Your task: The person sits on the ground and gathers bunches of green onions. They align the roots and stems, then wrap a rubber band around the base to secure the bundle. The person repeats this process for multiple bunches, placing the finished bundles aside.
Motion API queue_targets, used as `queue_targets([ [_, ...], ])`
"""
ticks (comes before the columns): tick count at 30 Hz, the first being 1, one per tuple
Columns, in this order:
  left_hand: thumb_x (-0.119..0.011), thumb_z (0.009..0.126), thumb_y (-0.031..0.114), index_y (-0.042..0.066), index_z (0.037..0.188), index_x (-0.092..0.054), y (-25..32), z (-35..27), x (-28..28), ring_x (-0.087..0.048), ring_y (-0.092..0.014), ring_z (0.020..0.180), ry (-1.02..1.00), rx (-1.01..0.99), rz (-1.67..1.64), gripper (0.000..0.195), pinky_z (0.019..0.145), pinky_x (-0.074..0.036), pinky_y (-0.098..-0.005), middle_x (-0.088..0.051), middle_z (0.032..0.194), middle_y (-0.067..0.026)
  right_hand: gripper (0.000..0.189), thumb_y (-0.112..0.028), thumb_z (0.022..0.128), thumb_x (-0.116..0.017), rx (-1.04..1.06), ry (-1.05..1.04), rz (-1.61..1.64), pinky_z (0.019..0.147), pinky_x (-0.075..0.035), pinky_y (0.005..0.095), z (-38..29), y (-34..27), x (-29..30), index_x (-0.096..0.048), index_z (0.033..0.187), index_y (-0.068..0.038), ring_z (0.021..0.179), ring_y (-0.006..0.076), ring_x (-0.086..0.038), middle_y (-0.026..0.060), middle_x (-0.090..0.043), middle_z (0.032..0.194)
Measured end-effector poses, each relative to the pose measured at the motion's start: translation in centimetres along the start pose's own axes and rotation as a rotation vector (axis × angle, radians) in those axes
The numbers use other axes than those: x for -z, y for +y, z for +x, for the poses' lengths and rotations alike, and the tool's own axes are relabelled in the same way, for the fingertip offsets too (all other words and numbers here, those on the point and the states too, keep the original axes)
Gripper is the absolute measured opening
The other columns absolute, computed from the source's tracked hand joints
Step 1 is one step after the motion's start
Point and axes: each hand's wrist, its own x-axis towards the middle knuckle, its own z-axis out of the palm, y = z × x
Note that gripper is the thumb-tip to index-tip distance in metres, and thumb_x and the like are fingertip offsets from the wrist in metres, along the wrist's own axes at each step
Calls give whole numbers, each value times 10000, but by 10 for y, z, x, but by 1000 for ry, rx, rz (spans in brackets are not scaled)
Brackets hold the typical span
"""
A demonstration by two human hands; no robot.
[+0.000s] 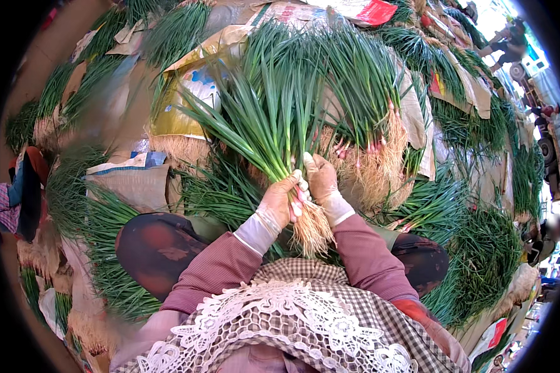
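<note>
In front of my lap I hold a bunch of green garlic or spring onions (275, 135), its long green leaves fanned away from me. My left hand (276, 198) closes around the stems just above the pale pink bulbs. My right hand (323, 179) grips the same bunch from the right, thumb along the stems; its inner fingers are partly hidden. Both hands appear to wear thin pale gloves. Tan roots (312, 229) hang below the hands towards my checked apron (303, 269). Just beyond my right hand lies another pile of these plants (361, 88), roots towards me.
Loose green stalks (219, 189) lie beneath the bunch and around my bent knees. A yellow woven sack (179, 112) and a beige sack (130, 184) are at left. Cut greens (485, 256) heap at right. Another person (21, 196) sits at far left; people and vehicles show at far right.
</note>
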Motion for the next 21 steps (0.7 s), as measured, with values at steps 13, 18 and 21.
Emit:
queue_targets([
  [13, -401, 838, 287, 95, 714, -397, 15, -36, -50, -397, -154, 553, -438, -2, -145, 229, 610, -364, -294, -376, 540, -14, 292, -252, 807, -482, -371, -651, 1047, 612, -438, 253, 0, -94, 31, -542, 947, -3, 678, 148, -537, 66, -562, 741],
  [18, -388, 843, 296, 59, 759, -465, 15, -34, -47, -466, -187, 600, -480, 139, -106, 264, 621, -422, -334, -447, 555, -44, 216, -226, 807, -502, -88, -848, 890, 406, -352, 137, 6, -122, 45, -521, 880, -24, 455, 12, -444, -36, -514, 622],
  [21, -461, 808, 226, 22, 899, -521, 8, -19, -41, -500, -202, 589, -240, 132, -33, 232, 613, -427, -324, -504, 585, -62, 193, -240, 799, -499, -13, -667, 828, 403, -375, 204, 20, -100, 42, -512, 836, -51, 446, 63, -456, -26, -509, 590],
])
